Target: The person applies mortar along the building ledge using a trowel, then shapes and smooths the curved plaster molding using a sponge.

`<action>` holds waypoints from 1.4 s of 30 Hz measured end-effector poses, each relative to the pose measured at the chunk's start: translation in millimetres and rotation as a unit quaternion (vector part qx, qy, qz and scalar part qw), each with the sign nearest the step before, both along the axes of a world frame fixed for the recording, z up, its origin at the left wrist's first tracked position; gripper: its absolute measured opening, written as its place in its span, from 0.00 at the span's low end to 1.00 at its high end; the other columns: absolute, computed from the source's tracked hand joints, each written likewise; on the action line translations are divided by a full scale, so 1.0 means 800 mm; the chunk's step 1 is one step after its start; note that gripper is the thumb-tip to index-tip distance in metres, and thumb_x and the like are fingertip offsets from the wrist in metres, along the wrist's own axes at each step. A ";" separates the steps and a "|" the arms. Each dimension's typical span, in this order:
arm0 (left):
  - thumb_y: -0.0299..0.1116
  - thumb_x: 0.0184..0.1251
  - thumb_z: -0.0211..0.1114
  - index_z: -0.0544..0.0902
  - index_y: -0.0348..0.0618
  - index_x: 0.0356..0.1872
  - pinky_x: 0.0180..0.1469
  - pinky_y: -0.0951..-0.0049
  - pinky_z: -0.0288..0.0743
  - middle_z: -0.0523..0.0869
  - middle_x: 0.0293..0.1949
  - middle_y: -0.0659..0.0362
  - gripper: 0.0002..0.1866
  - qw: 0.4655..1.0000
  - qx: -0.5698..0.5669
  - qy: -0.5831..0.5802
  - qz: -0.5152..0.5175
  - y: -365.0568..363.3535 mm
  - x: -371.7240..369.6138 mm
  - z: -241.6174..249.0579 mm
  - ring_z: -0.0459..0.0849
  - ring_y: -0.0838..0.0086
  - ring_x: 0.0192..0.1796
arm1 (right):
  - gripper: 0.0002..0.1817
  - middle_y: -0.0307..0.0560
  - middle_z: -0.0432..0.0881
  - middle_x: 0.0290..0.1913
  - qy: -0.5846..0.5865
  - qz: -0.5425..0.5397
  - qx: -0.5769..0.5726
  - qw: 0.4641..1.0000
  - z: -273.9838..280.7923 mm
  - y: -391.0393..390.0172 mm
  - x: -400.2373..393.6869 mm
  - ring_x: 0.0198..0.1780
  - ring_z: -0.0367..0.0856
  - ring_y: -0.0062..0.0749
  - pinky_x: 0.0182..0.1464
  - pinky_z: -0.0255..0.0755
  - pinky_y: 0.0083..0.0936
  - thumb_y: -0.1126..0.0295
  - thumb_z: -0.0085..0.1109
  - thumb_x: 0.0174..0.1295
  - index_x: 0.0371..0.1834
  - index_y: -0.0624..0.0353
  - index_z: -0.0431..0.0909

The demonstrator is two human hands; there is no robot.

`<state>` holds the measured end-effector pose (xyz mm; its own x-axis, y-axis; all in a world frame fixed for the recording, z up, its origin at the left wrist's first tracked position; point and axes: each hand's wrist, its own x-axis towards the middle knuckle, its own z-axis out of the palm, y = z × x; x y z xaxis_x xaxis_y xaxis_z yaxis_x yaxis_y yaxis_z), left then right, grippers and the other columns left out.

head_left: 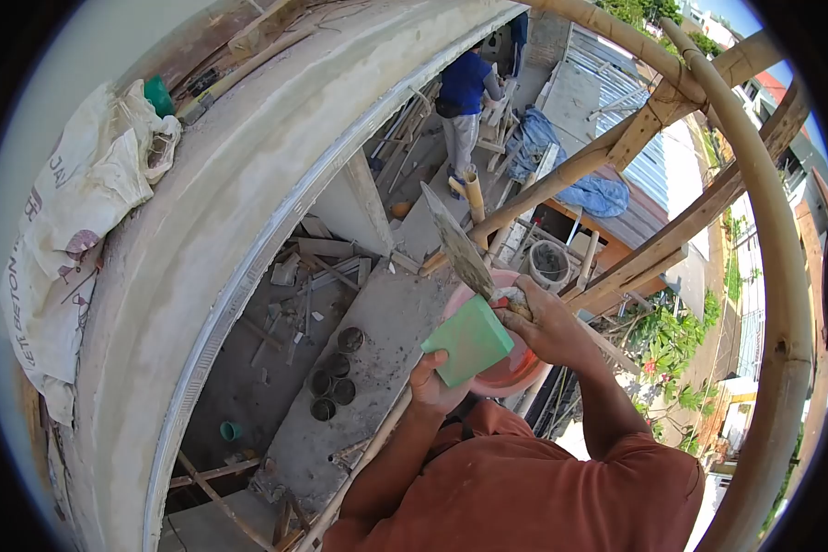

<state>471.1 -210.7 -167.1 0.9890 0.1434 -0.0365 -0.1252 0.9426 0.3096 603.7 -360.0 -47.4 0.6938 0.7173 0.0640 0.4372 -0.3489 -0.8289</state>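
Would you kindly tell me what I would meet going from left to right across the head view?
White sack, teal cup, dark round cups, green block, right hand, thick curved bamboo pole.

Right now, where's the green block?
In the head view, the green block is just right of and below centre, held in the left hand, with the right hand close by and the pink tub behind it.

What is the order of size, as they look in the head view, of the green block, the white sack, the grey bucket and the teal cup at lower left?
From largest to smallest:
1. White sack
2. Green block
3. Grey bucket
4. Teal cup

This ranks apparent size only.
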 end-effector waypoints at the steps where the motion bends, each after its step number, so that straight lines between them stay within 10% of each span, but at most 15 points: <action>1: 0.42 0.58 0.69 0.63 0.33 0.74 0.80 0.49 0.50 0.72 0.71 0.46 0.44 1.000 -0.026 -0.009 0.007 -0.002 -0.003 -0.004 0.68 0.54 0.74 | 0.17 0.60 0.81 0.43 0.048 -0.010 0.002 0.999 0.002 0.002 -0.008 0.51 0.80 0.59 0.52 0.72 0.43 0.66 0.64 0.67 0.50 0.67 0.72; 7: 0.36 0.60 0.69 0.69 0.34 0.71 0.73 0.56 0.66 0.77 0.66 0.50 0.37 0.997 -0.076 -0.007 0.017 -0.002 -0.035 0.014 0.76 0.61 0.69 | 0.27 0.63 0.82 0.51 0.086 -0.002 0.000 0.996 -0.017 0.010 -0.029 0.55 0.80 0.59 0.58 0.72 0.41 0.67 0.61 0.69 0.69 0.63 0.66; 21: 0.27 0.61 0.64 0.67 0.31 0.71 0.72 0.56 0.68 0.78 0.65 0.48 0.35 0.981 0.015 0.090 0.169 -0.012 -0.136 -0.004 0.77 0.59 0.68 | 0.24 0.63 0.85 0.44 -0.223 0.077 -0.152 0.960 -0.028 0.044 -0.026 0.41 0.84 0.63 0.40 0.75 0.50 0.60 0.65 0.67 0.58 0.66 0.72; 42: 0.25 0.64 0.65 0.75 0.32 0.65 0.65 0.64 0.75 0.84 0.58 0.53 0.26 0.833 -0.031 0.203 0.513 -0.031 -0.259 -0.031 0.83 0.66 0.59 | 0.31 0.71 0.82 0.50 -0.197 0.403 -0.150 0.881 -0.124 0.174 -0.048 0.51 0.80 0.71 0.53 0.72 0.57 0.63 0.65 0.65 0.67 0.69 0.67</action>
<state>263.7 -235.3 -191.8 0.2514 0.8914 -0.3770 -0.7722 0.4196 0.4771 565.2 -221.2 -146.9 -0.0813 0.9926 -0.0903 0.8762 0.0279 -0.4812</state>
